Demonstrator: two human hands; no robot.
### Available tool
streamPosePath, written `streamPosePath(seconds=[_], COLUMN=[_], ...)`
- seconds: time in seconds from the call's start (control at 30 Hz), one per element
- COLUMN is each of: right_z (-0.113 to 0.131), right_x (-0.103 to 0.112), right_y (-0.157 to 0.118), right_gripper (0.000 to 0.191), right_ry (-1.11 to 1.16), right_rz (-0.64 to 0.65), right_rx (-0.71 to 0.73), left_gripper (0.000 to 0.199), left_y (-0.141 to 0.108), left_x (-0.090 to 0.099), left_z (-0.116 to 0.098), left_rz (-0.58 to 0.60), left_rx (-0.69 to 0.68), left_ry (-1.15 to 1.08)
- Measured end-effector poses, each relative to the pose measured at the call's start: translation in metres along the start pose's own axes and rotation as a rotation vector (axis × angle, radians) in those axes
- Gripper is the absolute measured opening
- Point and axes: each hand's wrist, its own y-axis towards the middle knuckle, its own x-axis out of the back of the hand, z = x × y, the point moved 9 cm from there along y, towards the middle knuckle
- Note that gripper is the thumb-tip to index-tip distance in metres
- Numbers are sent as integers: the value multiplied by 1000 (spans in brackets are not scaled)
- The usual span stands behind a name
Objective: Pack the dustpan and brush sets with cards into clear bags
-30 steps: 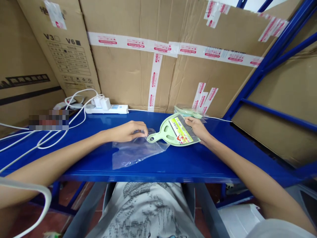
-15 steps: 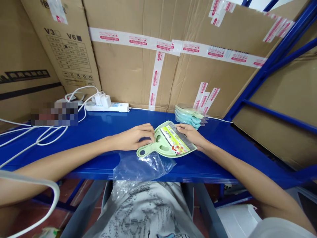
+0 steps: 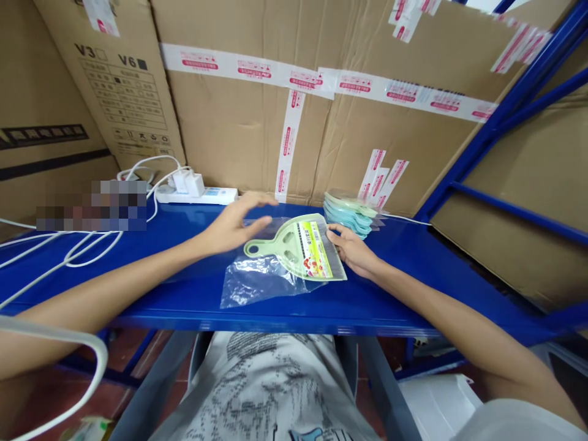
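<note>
A pale green mini dustpan [image 3: 275,246] with a brush nested in it, its grey bristles [image 3: 336,257] along the right edge, lies over a clear plastic bag [image 3: 252,285]. A yellow-green printed label [image 3: 316,250] covers part of the set. My right hand [image 3: 351,248] pinches the dustpan's upper right corner between thumb and fingers. Above and left of the handle, my left hand [image 3: 239,223] is open and empty, its fingers apart and not touching the dustpan. Just behind my right hand sits a stack of green and blue bagged dustpans [image 3: 349,214].
A white power strip [image 3: 202,195] with plugged-in adapters stands at the back left of the blue table [image 3: 184,300]. Loose white cables [image 3: 92,245] run across the left side. Cardboard [image 3: 239,135] walls the back, and a blue metal frame [image 3: 487,147] rises at the right.
My left hand has let go of the handle and moved up and left, opening. The dustpan has turned flatter, its handle now pointing left. The bag has shifted away from the table's front edge.
</note>
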Motion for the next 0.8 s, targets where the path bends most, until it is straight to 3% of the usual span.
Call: streamPosePath(seconds=[0.1,0.17,0.23,0.37,0.47,0.63,0.8], right_z=[7,12,16,18,17,16,15], right_x=[13,23,34,46,42,35,33], right_y=[5,9,11,14,13,9,8], right_gripper=[18,19,18,20,24,12,14], right_ry=[22,20,18,6,-4,17,2], right_rz=[-87,-144,-199,-251,-222,-214,-204], right_rx=[42,75,100,116,112,105,90], left_gripper=[29,23,21,27,28,32,36], left_y=[1,-2,-7,-20,-25,-30,-35], left_x=[35,36,20,-25,-43,-49,-54], left_z=[51,83,103,92,74,71,75], left_rz=[-239,-229,-116,108,160,133,137], left_rx=[259,449,616,768,762,779,847], left_ry=[8,-114,-291,-611,-756,-811,-862])
